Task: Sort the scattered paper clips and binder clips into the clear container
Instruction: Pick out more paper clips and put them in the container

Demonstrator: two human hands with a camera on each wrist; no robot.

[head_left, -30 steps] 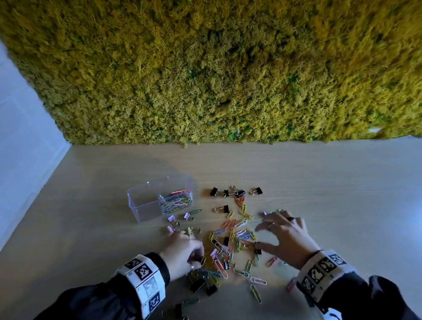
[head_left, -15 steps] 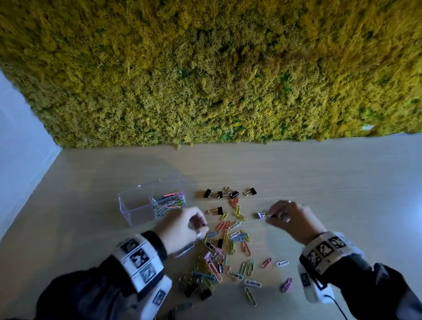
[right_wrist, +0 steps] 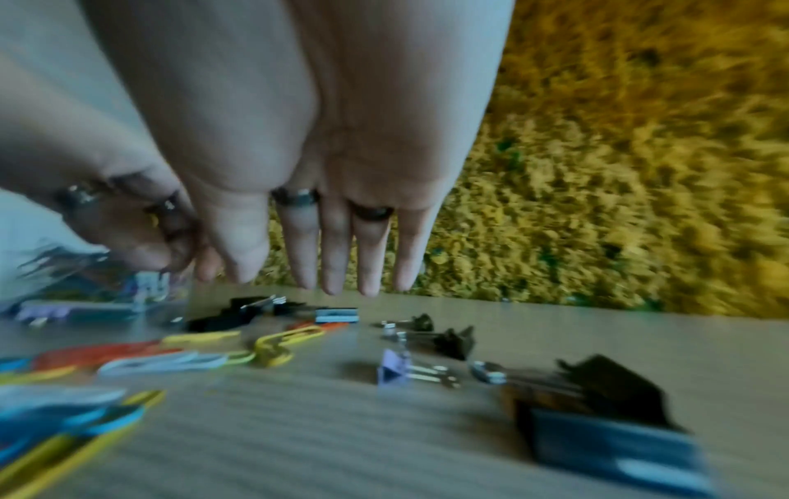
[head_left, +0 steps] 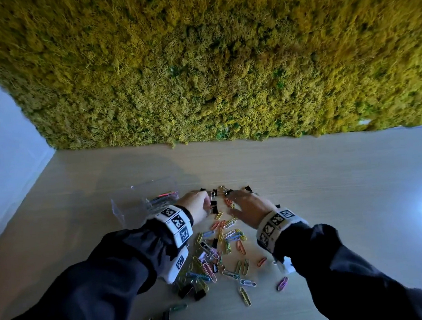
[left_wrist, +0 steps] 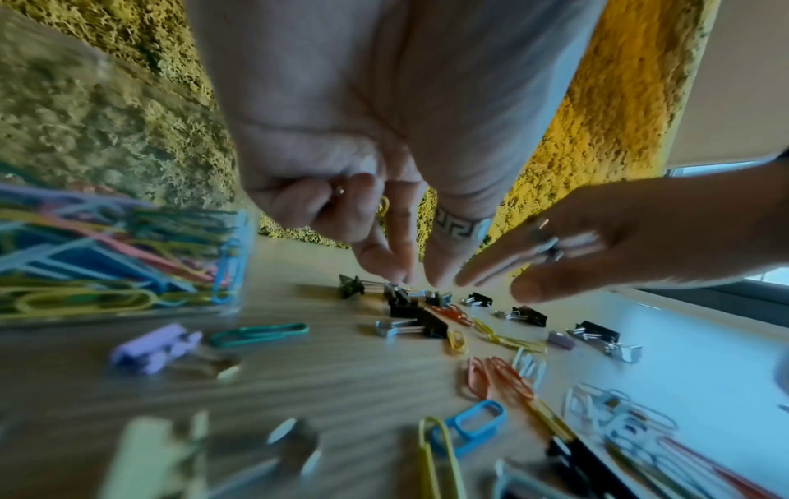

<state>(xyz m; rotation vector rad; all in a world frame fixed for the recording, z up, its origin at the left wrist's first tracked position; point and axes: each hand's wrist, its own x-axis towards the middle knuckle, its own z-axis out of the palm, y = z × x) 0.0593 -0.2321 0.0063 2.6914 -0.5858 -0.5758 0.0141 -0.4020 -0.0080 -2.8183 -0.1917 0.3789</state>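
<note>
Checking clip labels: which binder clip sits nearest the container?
The lilac binder clip, right beside the container wall, next to a teal paper clip. The black binder clips lie farther out.

Black binder clips, multicoloured paper clips, seemingly yellow-green moss wall.

Head cam looks down; wrist cams close, sharing binder clips.

Dim, bluish light with glare at right; wrist views motion-blurred.
</note>
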